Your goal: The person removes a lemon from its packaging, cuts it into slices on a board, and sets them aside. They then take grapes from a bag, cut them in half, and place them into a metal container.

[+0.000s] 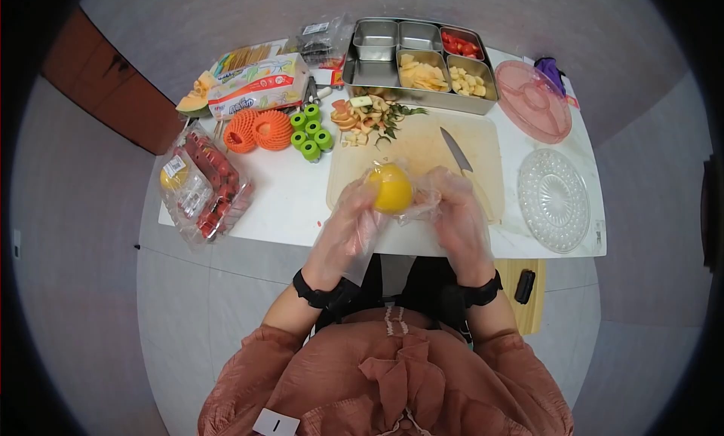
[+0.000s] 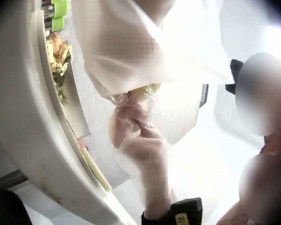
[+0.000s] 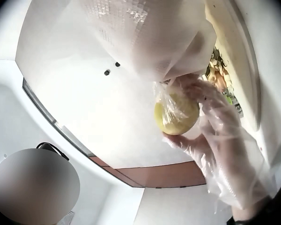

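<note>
A round yellow fruit in clear plastic wrap is held up over the near edge of the cutting board. My left hand, in a clear disposable glove, grips it from the left; the fruit shows between fingers and thumb in the right wrist view. My right hand, gloved too, pinches the loose, crumpled plastic wrap at the fruit's right side. In the left wrist view, the right hand has its fingertips bunched at the wrap, and the near glove hides most of the fruit.
A knife lies on the board near a pile of peels. A steel tray with cut fruit stands behind. Strawberry packs are left; a clear glass plate and pink divided tray are right.
</note>
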Tool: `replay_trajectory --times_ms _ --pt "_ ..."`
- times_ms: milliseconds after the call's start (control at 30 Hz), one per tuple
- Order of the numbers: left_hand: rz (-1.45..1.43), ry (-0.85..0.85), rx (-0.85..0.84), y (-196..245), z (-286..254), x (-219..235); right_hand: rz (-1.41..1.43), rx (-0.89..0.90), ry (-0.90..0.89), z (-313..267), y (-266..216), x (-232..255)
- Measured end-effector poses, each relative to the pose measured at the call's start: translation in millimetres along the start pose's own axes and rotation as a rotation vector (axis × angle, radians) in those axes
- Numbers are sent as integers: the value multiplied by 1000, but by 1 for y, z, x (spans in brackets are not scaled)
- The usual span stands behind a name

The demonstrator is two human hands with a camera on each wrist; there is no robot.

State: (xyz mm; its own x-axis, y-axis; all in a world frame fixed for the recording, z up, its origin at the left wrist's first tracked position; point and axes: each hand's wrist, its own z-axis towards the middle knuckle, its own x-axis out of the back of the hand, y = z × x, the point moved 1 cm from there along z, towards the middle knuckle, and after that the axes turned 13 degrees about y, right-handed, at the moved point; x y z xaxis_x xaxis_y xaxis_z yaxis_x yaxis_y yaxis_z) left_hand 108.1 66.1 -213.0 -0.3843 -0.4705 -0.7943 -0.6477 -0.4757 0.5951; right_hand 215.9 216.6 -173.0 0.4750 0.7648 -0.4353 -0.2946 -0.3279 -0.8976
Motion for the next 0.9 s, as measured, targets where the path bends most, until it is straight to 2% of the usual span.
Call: replay_trajectory --times_ms 67,200,267,333,400,500,567,633,733,800,833,867,900 --pt "-86 -14 36 -1 -1 -4 245 -271 86 3 5 -1" --pt "-291 -9 66 -9 0 -1 155 -258 143 5 5 -3" --pt "-383 10 98 -11 -3 -2 236 -224 -22 9 17 5" --pt "-477 29 129 -13 -5 3 203 -262 4 5 16 3" --pt "-661 58 246 -19 -5 16 168 -301 29 3 10 -5" --pt "-636 49 250 -21 -8 14 112 -353 130 3 12 -5" --pt "-582 28 220 -19 -7 17 146 -278 24 7 18 3" --pt "-531 8 191 -16 -8 18 125 -277 -6 7 10 8" --pt "-386 98 181 -7 -12 21 79 -245 -45 3 -8 -1" --pt "-392 -6 243 -2 -12 25 54 -212 -52 -2 -22 -14" --pt "-392 -7 242 2 -15 15 -115 -198 -4 -6 -29 -27" --pt "-399 63 210 7 -20 -5 -284 -183 45 -9 -33 -33" --pt "-406 131 178 9 -22 -16 -285 -182 43 -9 -28 -31"
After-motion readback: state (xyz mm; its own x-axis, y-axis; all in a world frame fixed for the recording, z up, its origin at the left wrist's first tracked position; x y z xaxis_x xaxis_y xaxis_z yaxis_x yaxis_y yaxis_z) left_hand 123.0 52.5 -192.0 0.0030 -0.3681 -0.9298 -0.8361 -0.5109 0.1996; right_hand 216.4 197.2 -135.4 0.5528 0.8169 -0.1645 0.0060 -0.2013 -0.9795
